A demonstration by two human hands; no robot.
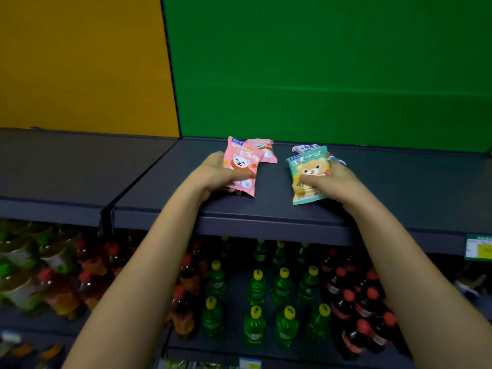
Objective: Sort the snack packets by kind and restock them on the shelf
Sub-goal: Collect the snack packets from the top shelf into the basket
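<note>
My left hand (217, 173) grips a pink snack packet (241, 164) with a white bear on it, held just above the dark shelf (266, 209). A second pink packet (263, 153) lies flat behind it. My right hand (330, 182) grips a teal packet (308, 171) with a brown bear print, tilted upright near the shelf's front. Behind that one lie a white packet (306, 148) and another, mostly hidden packet (336, 159).
A green back panel (332, 70) rises behind this shelf, a yellow panel (80, 62) behind the shelf bay on the left. Below stand rows of green bottles (282, 288), red-capped dark bottles (356, 302) and orange drinks (61, 288). A price tag (478, 247) hangs at the right edge.
</note>
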